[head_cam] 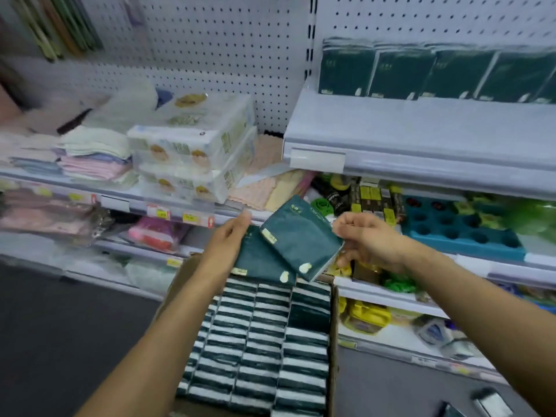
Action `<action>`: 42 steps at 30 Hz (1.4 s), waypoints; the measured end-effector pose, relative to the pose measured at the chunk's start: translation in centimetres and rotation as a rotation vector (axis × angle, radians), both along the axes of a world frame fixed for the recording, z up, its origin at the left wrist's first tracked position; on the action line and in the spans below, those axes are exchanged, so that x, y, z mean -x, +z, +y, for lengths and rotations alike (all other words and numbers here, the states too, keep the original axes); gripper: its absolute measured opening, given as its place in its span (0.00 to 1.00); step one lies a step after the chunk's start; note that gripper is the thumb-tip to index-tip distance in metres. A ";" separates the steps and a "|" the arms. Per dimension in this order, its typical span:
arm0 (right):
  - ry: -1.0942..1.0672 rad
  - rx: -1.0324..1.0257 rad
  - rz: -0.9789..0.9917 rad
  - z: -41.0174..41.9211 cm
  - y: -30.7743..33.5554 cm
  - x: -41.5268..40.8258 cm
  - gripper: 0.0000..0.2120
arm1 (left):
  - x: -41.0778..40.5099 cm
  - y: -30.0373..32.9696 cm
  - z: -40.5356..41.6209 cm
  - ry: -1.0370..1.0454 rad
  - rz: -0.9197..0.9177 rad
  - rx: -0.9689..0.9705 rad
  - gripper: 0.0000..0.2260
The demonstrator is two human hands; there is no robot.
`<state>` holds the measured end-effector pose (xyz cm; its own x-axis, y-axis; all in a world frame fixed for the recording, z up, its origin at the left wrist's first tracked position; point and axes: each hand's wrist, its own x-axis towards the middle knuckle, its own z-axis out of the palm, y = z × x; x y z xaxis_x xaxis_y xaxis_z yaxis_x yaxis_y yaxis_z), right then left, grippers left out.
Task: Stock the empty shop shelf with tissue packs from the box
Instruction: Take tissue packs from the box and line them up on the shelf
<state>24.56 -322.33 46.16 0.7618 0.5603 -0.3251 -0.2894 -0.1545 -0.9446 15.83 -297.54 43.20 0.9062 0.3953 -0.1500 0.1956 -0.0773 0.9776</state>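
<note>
Motion blur smears the print on the two dark green tissue packs [288, 245] held above the box, so their labels cannot be read. The left hand [228, 245] covers the lower pack's left edge. The brown cardboard box [333, 326] runs off the bottom edge, its left wall hidden behind the left forearm. The row of dark green packs on the upper white shelf [436, 73] is cut off at the right. The yellow price tags [162, 212] are too blurred to read.

No print here can be made out. The upper dark green tissue pack [301, 239] carries pale lettering too blurred to read. Left of that pack, the yellow price tags [192, 218] on the shelf edge [168, 206] show small figures, likewise smeared and illegible.
</note>
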 end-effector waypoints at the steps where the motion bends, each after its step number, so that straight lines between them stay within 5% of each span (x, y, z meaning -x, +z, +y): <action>1: 0.013 -0.014 0.032 0.1 1.0 0.2 0.06 | 0.1 1.0 -0.2 -0.019 -0.015 0.007 0.17; 6: -0.049 -0.073 -0.035 1.1 5.7 0.8 0.06 | 0.3 5.6 0.4 -0.031 -0.097 -0.106 0.13; 10: -0.098 -0.057 -0.273 2.2 8.6 1.6 0.14 | -0.6 9.6 0.2 -0.009 -0.209 -0.134 0.15; 18: -0.297 -0.055 -0.562 -0.9 13.7 0.7 0.14 | -3.3 14.6 -2.5 -0.069 -0.331 -0.120 0.18; 25: -0.491 0.181 -0.931 -10.2 17.2 -7.1 0.14 | -8.5 16.4 -6.0 -0.058 -0.398 -0.113 0.15; 32: -0.494 0.733 -1.100 -18.1 14.4 -16.0 0.16 | -16.2 16.4 -11.6 -0.087 -0.391 -0.063 0.15; 42: -0.392 0.833 -1.274 -20.5 11.9 -25.1 0.25 | -25.5 16.3 -16.3 -0.063 -0.369 -0.042 0.17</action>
